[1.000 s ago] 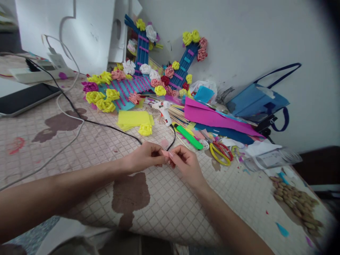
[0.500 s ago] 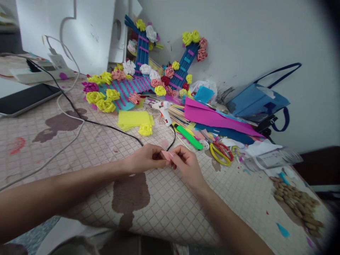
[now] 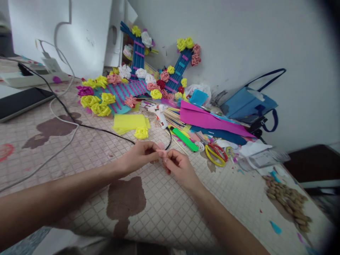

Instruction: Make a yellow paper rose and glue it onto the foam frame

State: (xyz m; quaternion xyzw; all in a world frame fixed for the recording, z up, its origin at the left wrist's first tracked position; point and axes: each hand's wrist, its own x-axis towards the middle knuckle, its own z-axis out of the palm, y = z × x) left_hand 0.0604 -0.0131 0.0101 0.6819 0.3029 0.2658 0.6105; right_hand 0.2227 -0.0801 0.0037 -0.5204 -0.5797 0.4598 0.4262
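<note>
A small piece of pink paper [image 3: 161, 151] is pinched between both hands above the quilted tabletop [image 3: 170, 205]. My left hand [image 3: 139, 156] grips its left end with thumb and forefinger. Closed on the right end is my right hand [image 3: 179, 166], its fingertips hiding part of the paper. Just beyond the hands lie a yellow paper flower [image 3: 141, 133] and a stack of yellow crepe sheets [image 3: 129, 122]. A white glue gun [image 3: 160, 117] rests behind them, its black cord running down toward the hands.
Right of the hands are a green cutter [image 3: 185, 139], yellow-handled scissors [image 3: 215, 156] and a pile of peanuts [image 3: 288, 203]. Flower-decorated card pieces [image 3: 122, 94] stand at the back. A tablet [image 3: 23, 101] and cables lie left. A blue bag [image 3: 249, 101] leans against the wall.
The pink paper, showing a flat corner earlier, now looks narrower between the fingertips. My right fingers have shifted slightly. The whole view has moved a little to the right.
</note>
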